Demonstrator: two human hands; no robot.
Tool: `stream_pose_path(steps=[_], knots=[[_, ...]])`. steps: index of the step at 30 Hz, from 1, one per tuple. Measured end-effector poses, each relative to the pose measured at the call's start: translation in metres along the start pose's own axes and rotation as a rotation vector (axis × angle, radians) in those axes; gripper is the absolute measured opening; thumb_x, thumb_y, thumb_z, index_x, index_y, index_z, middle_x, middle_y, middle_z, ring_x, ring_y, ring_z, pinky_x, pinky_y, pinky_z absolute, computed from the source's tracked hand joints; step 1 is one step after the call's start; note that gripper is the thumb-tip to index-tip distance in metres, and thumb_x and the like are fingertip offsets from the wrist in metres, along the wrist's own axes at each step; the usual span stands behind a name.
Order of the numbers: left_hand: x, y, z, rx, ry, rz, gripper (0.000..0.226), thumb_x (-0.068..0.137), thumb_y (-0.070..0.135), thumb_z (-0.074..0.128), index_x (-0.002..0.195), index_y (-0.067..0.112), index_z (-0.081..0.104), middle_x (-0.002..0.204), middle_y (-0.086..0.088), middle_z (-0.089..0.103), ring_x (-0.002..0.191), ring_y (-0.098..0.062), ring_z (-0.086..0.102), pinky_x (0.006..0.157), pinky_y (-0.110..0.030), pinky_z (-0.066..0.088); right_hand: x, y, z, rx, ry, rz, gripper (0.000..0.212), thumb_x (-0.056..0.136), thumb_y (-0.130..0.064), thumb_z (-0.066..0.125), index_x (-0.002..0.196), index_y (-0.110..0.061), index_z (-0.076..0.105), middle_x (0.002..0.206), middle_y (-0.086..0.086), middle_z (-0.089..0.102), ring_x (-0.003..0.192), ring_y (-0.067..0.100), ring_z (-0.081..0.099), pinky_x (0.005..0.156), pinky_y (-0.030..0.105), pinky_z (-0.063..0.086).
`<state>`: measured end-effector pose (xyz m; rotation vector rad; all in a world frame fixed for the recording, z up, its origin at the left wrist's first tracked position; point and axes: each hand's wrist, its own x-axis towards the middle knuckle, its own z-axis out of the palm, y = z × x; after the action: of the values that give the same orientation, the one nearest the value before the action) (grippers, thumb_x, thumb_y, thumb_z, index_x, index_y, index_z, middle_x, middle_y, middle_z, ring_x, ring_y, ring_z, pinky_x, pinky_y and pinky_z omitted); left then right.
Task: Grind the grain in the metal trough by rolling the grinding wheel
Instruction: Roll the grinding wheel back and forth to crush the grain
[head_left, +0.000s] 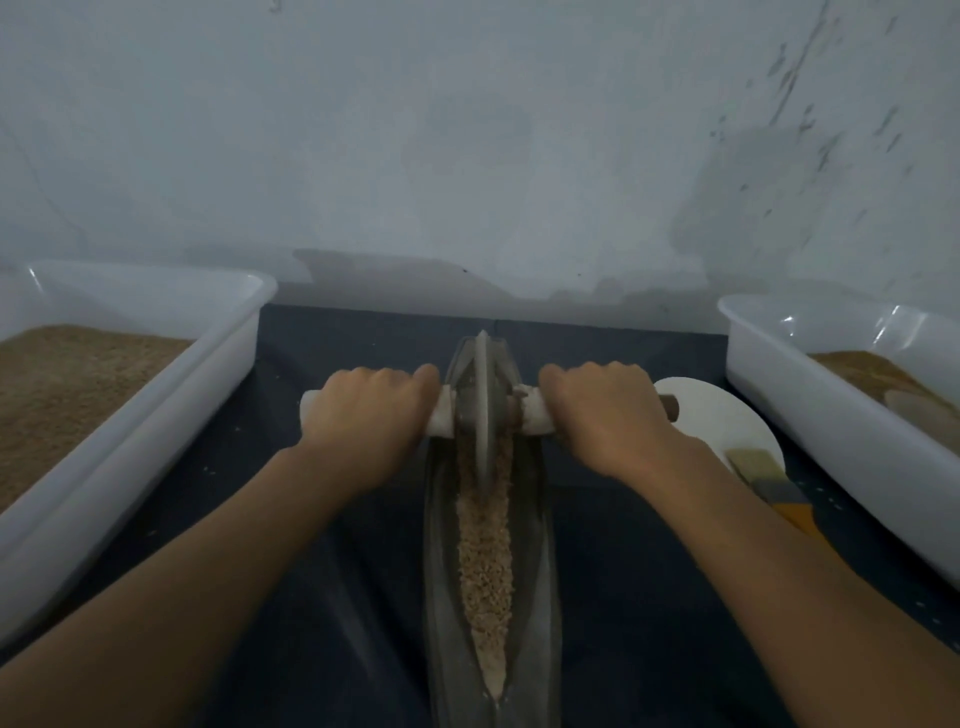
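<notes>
Nearest you, the metal trough (540, 597) runs lengthwise up the middle of the dark-covered desk (634, 597), from the near edge toward the wall. A strip of pale crushed grain (485, 561) lies along its groove, narrowing to a point at the near end. Farther up, the grinding wheel (484, 410) stands upright in the groove at the trough's far end, its edge down in the grain. Your left hand (371, 410) has its fingers curled over the handle's white-wrapped left end, and your right hand (605, 413) grips the right end the same way, with a brown stub of handle poking out past it. Just right of your right hand lie a white round plate (727, 415) and a brush (774, 488) resting on its near rim. Along the desk's left edge stands a white tub (156, 415) holding brown grain, and along the right edge stands another white tub (810, 415). Behind everything rises a pale wall (467, 130).
</notes>
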<state>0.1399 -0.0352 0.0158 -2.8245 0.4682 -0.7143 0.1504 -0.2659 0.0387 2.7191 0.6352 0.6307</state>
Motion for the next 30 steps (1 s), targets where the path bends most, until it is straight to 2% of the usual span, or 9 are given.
stream_pose_path(steps=[3,7,9,12,17,21,25,27,30], knots=[[-0.019,0.007,-0.019,0.007,-0.046,0.034,0.04,0.08,0.033,0.061,0.083,0.029,0.021,0.07,0.01,0.038,0.058,-0.017,0.036,0.054,-0.032,0.024,-0.027,-0.003,-0.007,0.104,-0.089,-0.012,0.032,0.081,-0.034,0.065,0.082,-0.024,0.034,0.062,-0.008,0.034,0.054,0.015,0.036,0.05,0.03,0.028],[-0.049,0.011,-0.037,-0.114,-0.129,0.116,0.053,0.075,0.041,0.067,0.082,0.037,0.014,0.071,0.013,0.034,0.061,-0.01,0.039,0.057,-0.028,0.031,-0.068,-0.009,-0.02,0.13,-0.085,-0.086,0.044,0.071,-0.039,0.071,0.079,-0.033,0.028,0.059,-0.007,0.041,0.047,0.008,0.025,0.045,0.024,0.016],[-0.054,0.011,-0.038,-0.118,-0.136,0.126,0.052,0.073,0.04,0.068,0.084,0.038,0.017,0.07,0.013,0.035,0.061,-0.009,0.041,0.057,-0.029,0.037,-0.073,-0.01,-0.021,0.087,-0.097,-0.095,0.049,0.071,-0.038,0.07,0.079,-0.033,0.022,0.058,-0.007,0.04,0.047,0.011,0.03,0.044,0.026,0.015],[-0.044,0.009,-0.033,-0.053,-0.099,0.083,0.048,0.075,0.035,0.064,0.081,0.033,0.017,0.066,0.011,0.032,0.057,-0.013,0.036,0.054,-0.032,0.029,-0.057,-0.009,-0.019,0.081,-0.066,-0.062,0.045,0.074,-0.037,0.069,0.08,-0.03,0.026,0.066,-0.005,0.051,0.05,0.014,0.034,0.045,0.026,0.011],[0.0,0.001,-0.009,-0.018,-0.061,0.055,0.034,0.08,0.024,0.059,0.083,0.024,0.025,0.074,0.006,0.05,0.067,-0.025,0.056,0.055,-0.035,0.03,-0.009,0.0,0.003,0.051,-0.027,0.047,0.037,0.08,-0.029,0.066,0.082,-0.024,0.029,0.06,-0.008,0.028,0.048,0.014,0.024,0.046,0.029,0.013],[0.02,-0.004,0.0,0.022,-0.062,0.039,0.029,0.082,0.024,0.058,0.087,0.021,0.03,0.083,0.001,0.059,0.07,-0.028,0.058,0.056,-0.035,0.033,0.008,0.005,0.012,0.01,0.022,0.046,0.041,0.077,-0.026,0.07,0.082,-0.02,0.03,0.067,0.001,0.052,0.054,0.022,0.033,0.051,0.032,0.022],[-0.001,0.005,-0.016,0.006,-0.102,0.038,0.027,0.085,0.025,0.057,0.091,0.022,0.031,0.087,0.003,0.058,0.076,-0.026,0.059,0.06,-0.036,0.039,-0.011,-0.004,0.001,-0.012,0.009,0.051,0.039,0.078,-0.023,0.069,0.081,-0.021,0.03,0.06,-0.006,0.034,0.051,0.019,0.034,0.051,0.031,0.025],[-0.018,0.01,-0.03,-0.035,-0.162,0.073,0.03,0.085,0.029,0.059,0.095,0.026,0.031,0.093,0.005,0.057,0.081,-0.021,0.06,0.065,-0.034,0.04,-0.033,-0.009,-0.008,0.069,-0.038,0.044,0.041,0.077,-0.026,0.07,0.083,-0.025,0.03,0.064,-0.006,0.045,0.054,0.02,0.045,0.053,0.032,0.029],[-0.049,0.018,-0.056,-0.086,-0.175,0.172,0.048,0.065,0.032,0.077,0.092,0.028,0.038,0.084,0.008,0.057,0.071,-0.016,0.06,0.06,-0.033,0.047,-0.068,-0.017,-0.025,0.105,-0.052,-0.016,0.052,0.052,-0.025,0.084,0.081,-0.026,0.041,0.064,-0.001,0.057,0.05,0.021,0.057,0.045,0.031,0.035]])
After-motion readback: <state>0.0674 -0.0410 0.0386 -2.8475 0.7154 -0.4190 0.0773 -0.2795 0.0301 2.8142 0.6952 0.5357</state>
